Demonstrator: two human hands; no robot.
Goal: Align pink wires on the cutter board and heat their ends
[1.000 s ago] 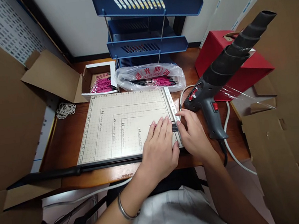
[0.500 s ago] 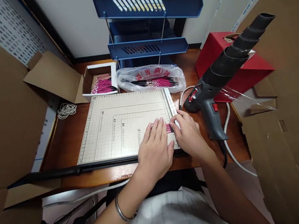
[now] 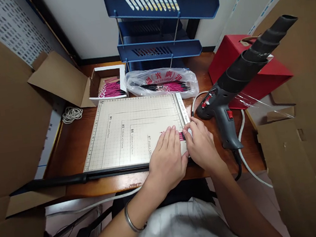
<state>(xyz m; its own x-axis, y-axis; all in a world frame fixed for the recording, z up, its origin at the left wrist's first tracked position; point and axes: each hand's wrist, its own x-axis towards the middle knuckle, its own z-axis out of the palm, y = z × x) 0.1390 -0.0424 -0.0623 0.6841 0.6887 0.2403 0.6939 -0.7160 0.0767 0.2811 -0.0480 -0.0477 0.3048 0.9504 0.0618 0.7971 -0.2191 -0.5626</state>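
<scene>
A beige paper-trimmer board (image 3: 130, 129) with printed size lines lies on the wooden desk, its black cutting arm (image 3: 79, 178) along the near edge. My left hand (image 3: 167, 157) lies flat on the board's right part, fingers stretched over a small row of pink wires (image 3: 181, 135). My right hand (image 3: 203, 145) rests beside it on the board's white ruler strip (image 3: 182, 109), fingers curled with the tips at the wires' right ends.
A black heat gun (image 3: 237, 82) stands right of my hands, its white cord trailing off the desk. A red box (image 3: 267, 72) is behind it. A plastic bag of wires (image 3: 161, 82), an open box of pink wires (image 3: 110, 88), rubber bands (image 3: 72, 114), blue trays (image 3: 160, 22) and cardboard walls surround the board.
Both hands slid slightly left on the board. The wire ends that lay over the ruler strip now sit left of it, between my hands.
</scene>
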